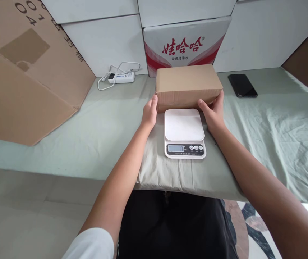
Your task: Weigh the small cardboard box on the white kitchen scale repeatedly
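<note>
At centre frame the brown carton (188,86) lies with its long axis left-to-right just behind the scale (184,133), left hand (150,113) and right hand (214,111) clasping its opposite ends, equally near.

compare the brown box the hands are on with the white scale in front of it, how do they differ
The brown box is plain cardboard; the white scale is smooth, with a display and buttons along its near edge. The box is taller and wider; the scale is low and flat. The left hand and right hand grip the box's ends; the scale is untouched, its platform bare. Both rest on the green cloth.
</note>
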`<state>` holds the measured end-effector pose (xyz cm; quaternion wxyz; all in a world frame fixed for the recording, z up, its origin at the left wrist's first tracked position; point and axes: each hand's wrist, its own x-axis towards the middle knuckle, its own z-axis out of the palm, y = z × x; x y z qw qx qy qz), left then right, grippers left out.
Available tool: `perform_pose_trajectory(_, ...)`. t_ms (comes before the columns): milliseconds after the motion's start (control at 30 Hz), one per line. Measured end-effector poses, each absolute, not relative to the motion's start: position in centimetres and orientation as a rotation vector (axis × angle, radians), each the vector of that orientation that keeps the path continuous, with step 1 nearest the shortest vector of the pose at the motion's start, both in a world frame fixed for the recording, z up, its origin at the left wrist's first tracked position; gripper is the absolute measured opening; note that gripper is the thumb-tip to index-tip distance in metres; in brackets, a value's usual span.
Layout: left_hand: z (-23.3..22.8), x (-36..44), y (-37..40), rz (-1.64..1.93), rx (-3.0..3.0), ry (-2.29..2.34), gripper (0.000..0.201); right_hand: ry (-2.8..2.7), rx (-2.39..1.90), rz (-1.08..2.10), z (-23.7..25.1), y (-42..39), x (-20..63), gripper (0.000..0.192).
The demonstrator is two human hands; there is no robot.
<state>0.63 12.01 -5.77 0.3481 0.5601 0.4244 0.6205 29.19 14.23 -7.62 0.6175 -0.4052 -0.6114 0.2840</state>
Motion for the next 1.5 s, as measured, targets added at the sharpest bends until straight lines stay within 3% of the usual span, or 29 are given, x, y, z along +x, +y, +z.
perform_pose_trajectory(633, -5.8, 0.4, 12.0, 1.507, 1.371, 1.132, 0.093, -1.384, -0.929, 0.656, -7.4, 14.0, 28.9, 0.116)
perform_pose_trajectory(833, -2.9, 0.4, 10.0, 1.504, 1.607, 1.145, 0.097, -1.466, -0.877, 0.572, -3.0, 11.5, 28.8, 0.123)
perform_pose_trajectory(1000, 0.4, 0.4, 5.1, 1.625, 1.767, 1.018, 0.087, -1.548, -0.766, 0.435, 0.7, 7.9, 30.0, 0.125)
perform_pose_trajectory(1133, 0.1, 0.2, 0.2, 1.659, 1.757, 0.975, 0.077, -1.602, -0.711, 0.338, -0.8, 4.4, 30.7, 0.136)
perform_pose_trajectory(1300, -2.3, 0.1, -2.7, 1.676, 1.65, 1.076, 0.074, -1.584, -0.869, 0.235, -3.4, 1.5, 30.4, 0.114)
perform_pose_trajectory(1500, -2.8, 0.4, -3.0, 1.659, 1.566, 1.178, 0.078, -1.583, -0.885, 0.279, -4.4, 2.1, 30.7, 0.119)
